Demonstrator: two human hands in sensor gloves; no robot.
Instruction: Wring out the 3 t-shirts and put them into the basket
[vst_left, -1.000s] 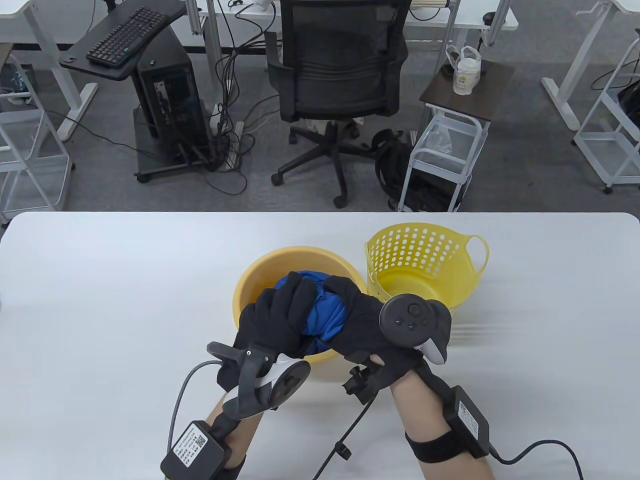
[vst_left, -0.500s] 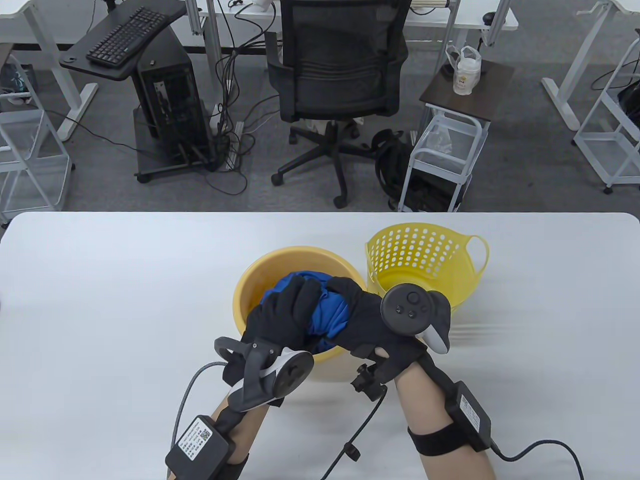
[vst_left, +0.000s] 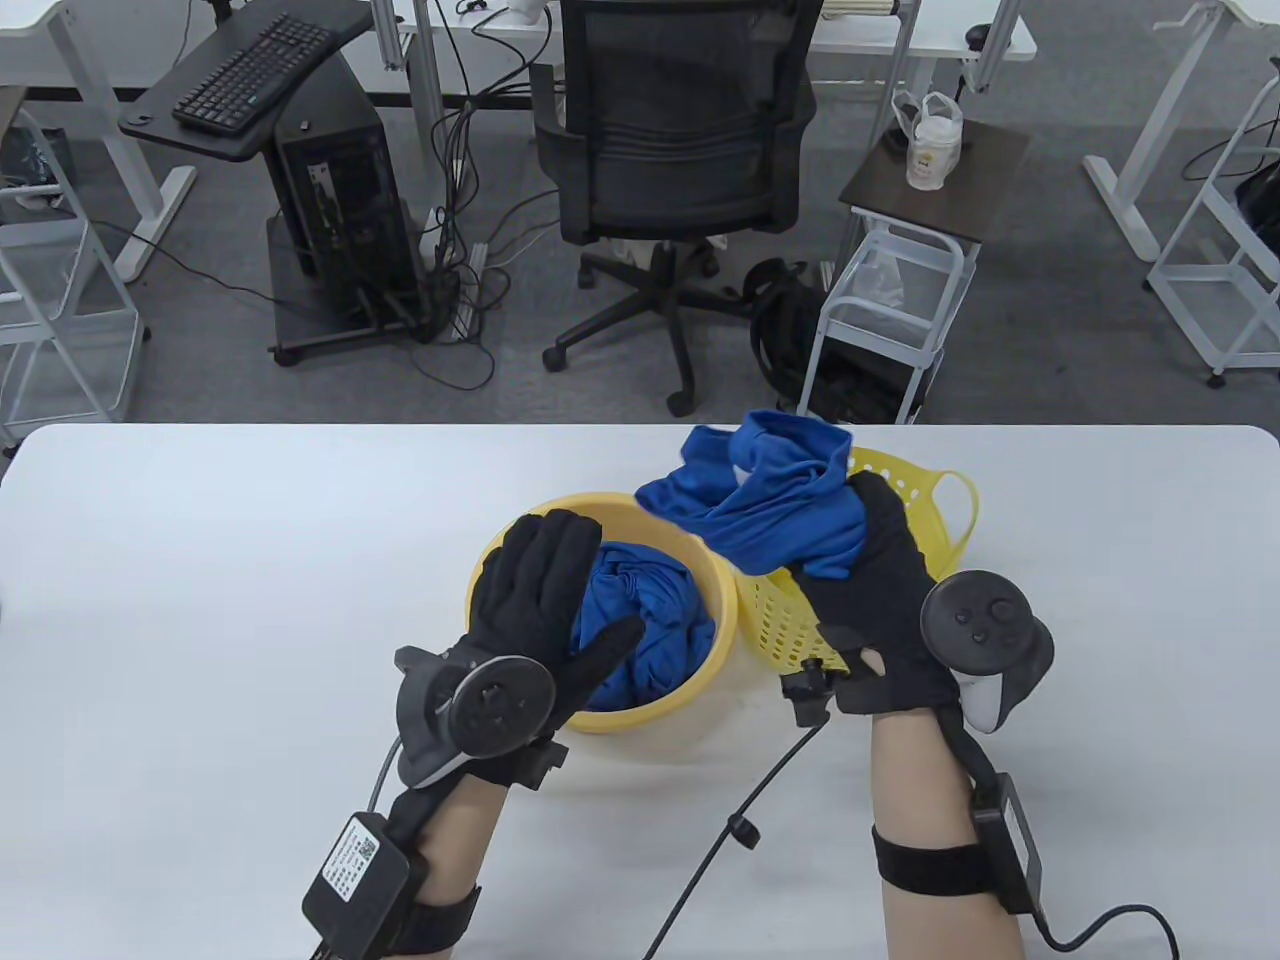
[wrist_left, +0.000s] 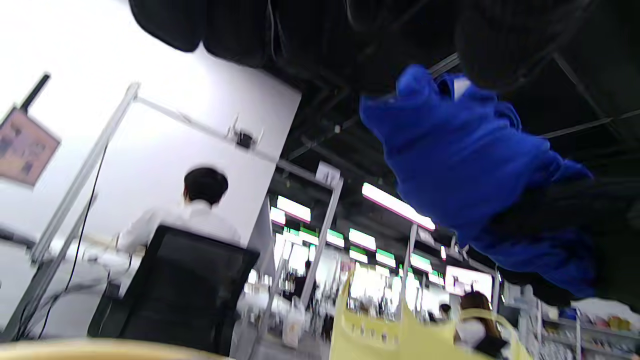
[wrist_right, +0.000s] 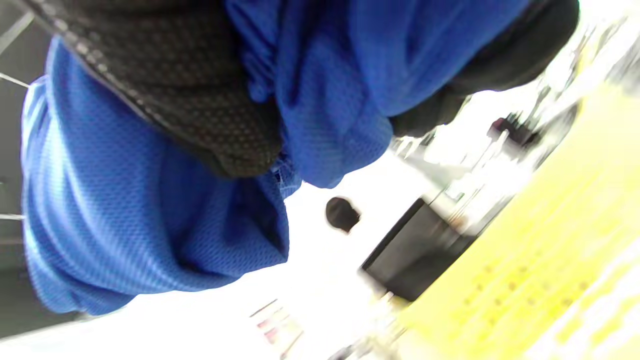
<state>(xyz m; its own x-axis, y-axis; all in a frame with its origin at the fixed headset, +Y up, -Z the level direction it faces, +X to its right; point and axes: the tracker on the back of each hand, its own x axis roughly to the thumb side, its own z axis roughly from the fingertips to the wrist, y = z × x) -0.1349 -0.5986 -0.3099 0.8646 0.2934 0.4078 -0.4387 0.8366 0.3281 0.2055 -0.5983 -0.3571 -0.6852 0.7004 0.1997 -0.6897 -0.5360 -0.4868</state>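
Observation:
My right hand (vst_left: 868, 560) grips a crumpled blue t-shirt (vst_left: 775, 497) and holds it up over the yellow perforated basket (vst_left: 925, 510); the right wrist view fills with that shirt (wrist_right: 150, 210) between gloved fingers (wrist_right: 200, 100). My left hand (vst_left: 545, 590) hovers with straight, spread fingers over the yellow basin (vst_left: 640, 715), holding nothing. More blue t-shirt fabric (vst_left: 650, 625) lies bunched in the basin. From the left wrist view the lifted shirt (wrist_left: 465, 165) shows against the ceiling, above the basket rim (wrist_left: 400, 335).
The white table (vst_left: 200, 600) stretches wide to the left and right of both containers. Behind its far edge stand a black office chair (vst_left: 680, 150), a white trolley (vst_left: 890, 320) and a computer tower (vst_left: 345, 200). Cables trail from both wrists.
Both hands were squeezing the blue shirt over the basin. The left hand has let go and opened. The right hand carried the shirt up and right, over the basket.

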